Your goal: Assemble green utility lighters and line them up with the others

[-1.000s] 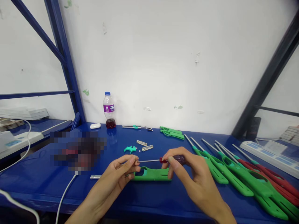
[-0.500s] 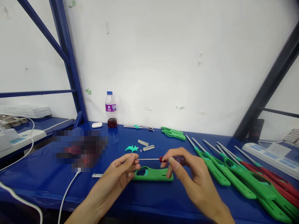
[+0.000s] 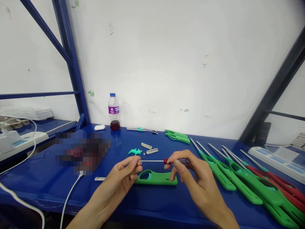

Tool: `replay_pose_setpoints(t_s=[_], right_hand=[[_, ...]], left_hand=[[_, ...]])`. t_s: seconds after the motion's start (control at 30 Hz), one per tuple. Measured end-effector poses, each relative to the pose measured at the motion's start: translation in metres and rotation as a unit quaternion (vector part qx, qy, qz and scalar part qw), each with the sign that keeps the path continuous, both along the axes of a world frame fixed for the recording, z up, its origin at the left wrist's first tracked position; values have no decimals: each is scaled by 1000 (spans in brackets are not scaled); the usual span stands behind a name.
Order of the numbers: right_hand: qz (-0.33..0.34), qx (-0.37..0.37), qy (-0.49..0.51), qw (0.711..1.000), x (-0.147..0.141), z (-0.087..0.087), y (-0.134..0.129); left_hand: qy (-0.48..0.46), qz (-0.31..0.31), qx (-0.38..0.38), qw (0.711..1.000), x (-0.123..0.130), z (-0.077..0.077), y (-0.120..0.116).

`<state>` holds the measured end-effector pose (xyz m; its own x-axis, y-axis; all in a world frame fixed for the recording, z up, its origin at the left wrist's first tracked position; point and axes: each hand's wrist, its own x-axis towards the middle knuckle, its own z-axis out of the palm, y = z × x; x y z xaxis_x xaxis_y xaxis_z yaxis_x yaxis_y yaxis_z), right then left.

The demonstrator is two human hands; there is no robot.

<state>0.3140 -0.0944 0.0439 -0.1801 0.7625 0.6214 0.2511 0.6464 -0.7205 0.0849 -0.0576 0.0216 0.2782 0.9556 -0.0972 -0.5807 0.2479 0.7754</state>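
Observation:
My right hand [image 3: 190, 168] is closed around the dark red handle of a screwdriver [image 3: 153, 161], whose shaft points left, roughly level. At the shaft's tip, the thumb and fingers of my left hand [image 3: 126, 168] pinch together; whatever small piece sits between them is too small to make out. Below both hands a long-necked lighter with a green handle [image 3: 157, 178] lies on the blue table, partly hidden by my left hand. Behind them lie a teal trigger piece [image 3: 135, 151], two small clear-and-metal parts [image 3: 152, 151] and a tiny white bit [image 3: 144, 154].
Several green and red long lighters [image 3: 238, 171] lie at right beside a white power strip [image 3: 281, 162]. Farther back are green handle shells [image 3: 176, 136], a metal lighter tube [image 3: 141, 129], a drink bottle [image 3: 114, 111] and a white case [image 3: 99, 127]. A white cable [image 3: 69, 197] crosses at left.
The view has shifted very slightly. The screwdriver's handle has turned a little in my right hand, and its shaft sits marginally higher. Both hands keep their hold.

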Motion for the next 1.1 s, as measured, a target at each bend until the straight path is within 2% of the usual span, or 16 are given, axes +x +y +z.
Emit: replay_pose_setpoints(t_s=[0.33,0.67,1.0,1.1], right_hand=[[0,3,14,1000,0,0,2],[-9,7,28,1000,1,1,2],[1,-3,32,999,1,-2,3],[-8,1,31,999,1,-2,3]], left_hand=[[46,29,9,998,1,2,-4],[43,22,4,999,2,5,-7],[50,30,-3,998,2,1,-6],[75,41,18,996,2,1,-7]])
